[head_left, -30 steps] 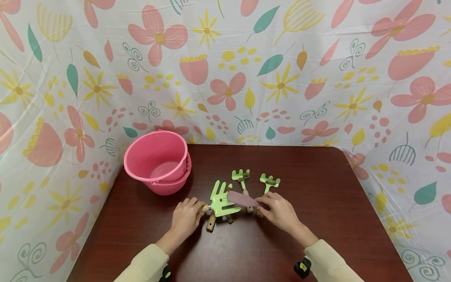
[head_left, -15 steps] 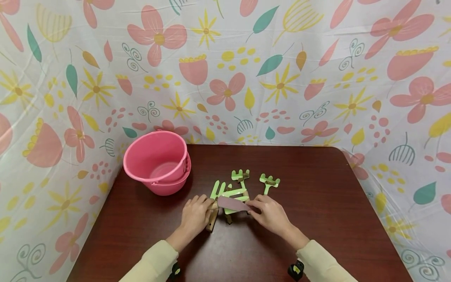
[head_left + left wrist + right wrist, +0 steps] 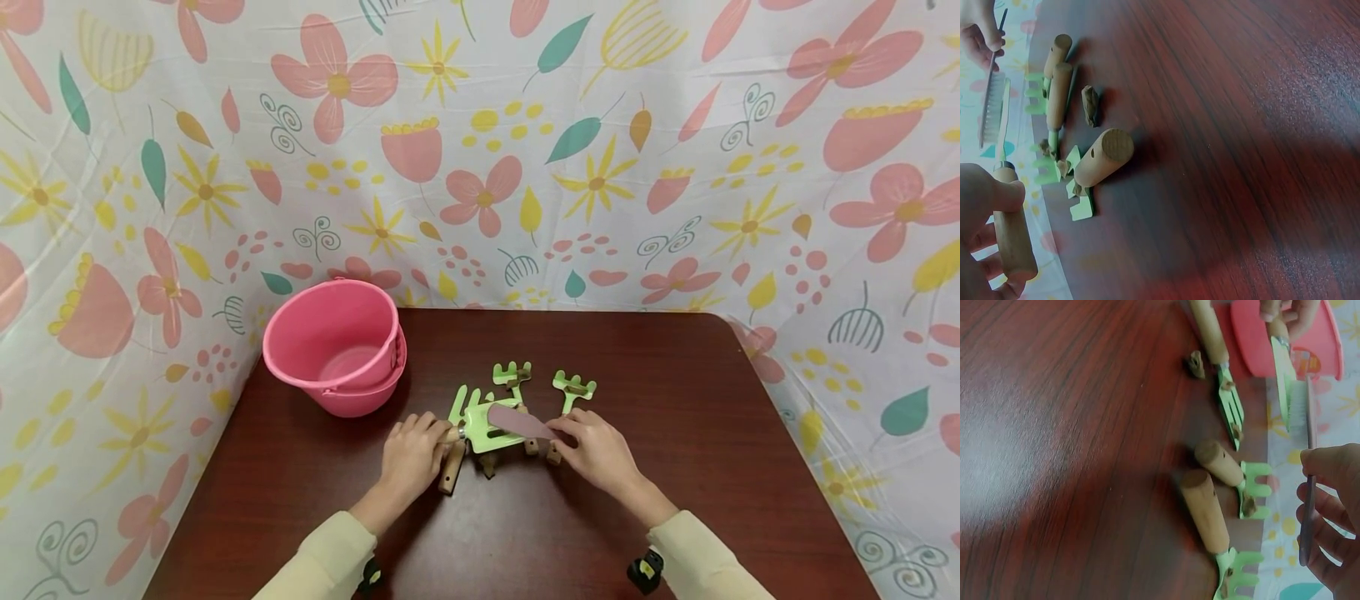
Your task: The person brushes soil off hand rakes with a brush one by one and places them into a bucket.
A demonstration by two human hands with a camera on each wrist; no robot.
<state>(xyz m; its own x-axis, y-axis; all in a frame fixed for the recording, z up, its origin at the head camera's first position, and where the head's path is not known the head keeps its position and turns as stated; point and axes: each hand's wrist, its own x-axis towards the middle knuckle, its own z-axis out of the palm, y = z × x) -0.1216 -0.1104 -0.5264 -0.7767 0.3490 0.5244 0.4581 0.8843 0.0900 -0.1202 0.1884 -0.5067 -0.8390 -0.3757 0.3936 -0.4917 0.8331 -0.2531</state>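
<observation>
In the head view my left hand (image 3: pixel 411 454) grips the wooden handle of a green garden fork (image 3: pixel 480 435), held above the table. My right hand (image 3: pixel 598 446) pinches a mauve brush (image 3: pixel 517 420), whose back faces up over the fork's tines. In the right wrist view the white bristles (image 3: pixel 1298 403) meet or nearly meet the green metal (image 3: pixel 1281 372). Below lie another green fork (image 3: pixel 1230 403) with a wooden handle and two small green rakes (image 3: pixel 512 372) (image 3: pixel 574 387), with brown bits on their heads.
Two pink buckets, one inside the other (image 3: pixel 330 333), stand at the back left of the dark wooden table (image 3: pixel 675 375). Brown crumpled bits (image 3: pixel 1090 105) lie by the tools. A floral cloth (image 3: pixel 480 167) hangs behind the table.
The held fork has moved right from one second ago and turned to a different tilt. The brush went left along it, then back right. The tools on the table and the buckets stay put.
</observation>
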